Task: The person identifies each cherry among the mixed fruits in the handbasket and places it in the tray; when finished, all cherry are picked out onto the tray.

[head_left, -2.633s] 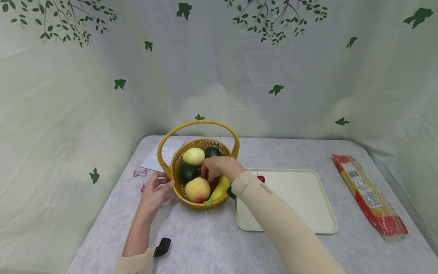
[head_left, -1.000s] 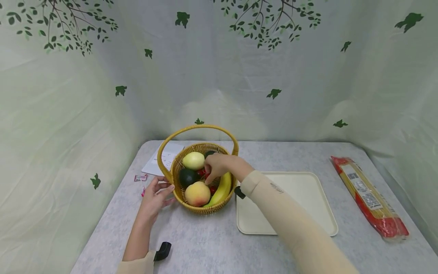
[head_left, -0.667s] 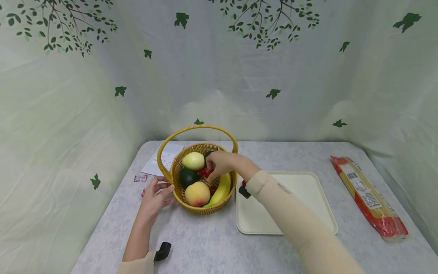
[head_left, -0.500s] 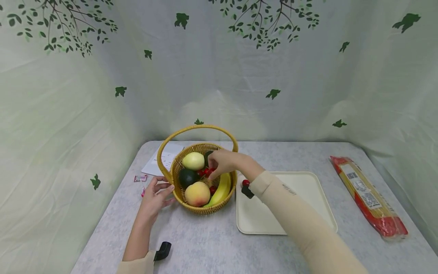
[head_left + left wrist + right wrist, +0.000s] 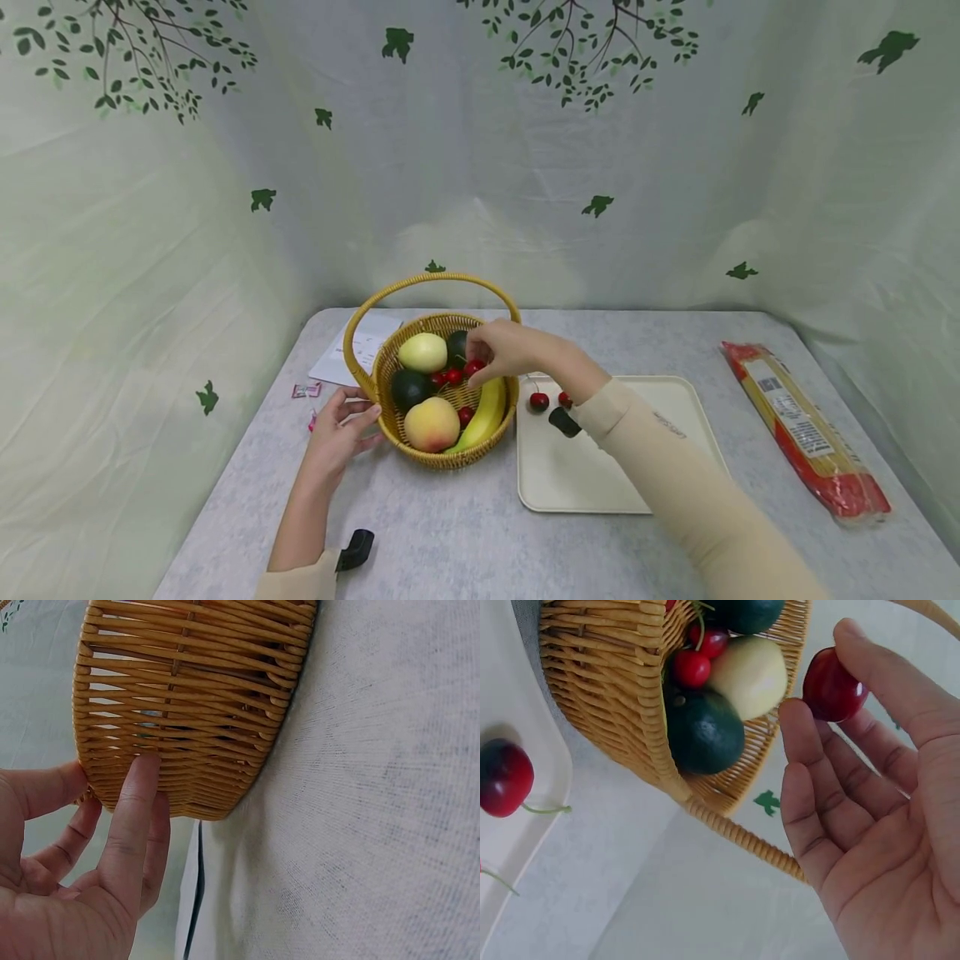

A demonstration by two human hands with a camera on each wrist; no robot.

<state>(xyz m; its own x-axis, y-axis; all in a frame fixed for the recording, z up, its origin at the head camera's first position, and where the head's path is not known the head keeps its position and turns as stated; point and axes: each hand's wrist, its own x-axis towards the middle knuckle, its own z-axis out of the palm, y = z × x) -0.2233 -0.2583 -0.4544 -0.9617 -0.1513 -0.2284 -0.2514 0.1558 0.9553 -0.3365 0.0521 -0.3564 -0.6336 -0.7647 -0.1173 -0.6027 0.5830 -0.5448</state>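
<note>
My right hand [image 5: 510,348] pinches a dark red cherry [image 5: 834,686] between thumb and fingertips, over the right side of a woven basket [image 5: 450,462]. The basket holds a peach [image 5: 432,425], a banana [image 5: 486,414], a pale yellow-green fruit [image 5: 423,352], two dark green fruits and several red cherries. My left hand [image 5: 341,429] steadies the basket from its left side. In the left wrist view its fingers [image 5: 129,817] lie fairly straight against the woven wall, the thumb at the rim.
Right of the basket lies a cream tray [image 5: 600,492] with two cherries near its upper left corner, one partly behind the right wrist. A red and yellow packet [image 5: 806,433] lies at the far right. Behind the basket are a paper [image 5: 345,362] and a small pink wrapped candy [image 5: 307,390].
My right hand has risen out of the basket's middle and moved right, now with a cherry in its fingertips. Cherries on the tray have come into view. The left hand has stayed put.
</note>
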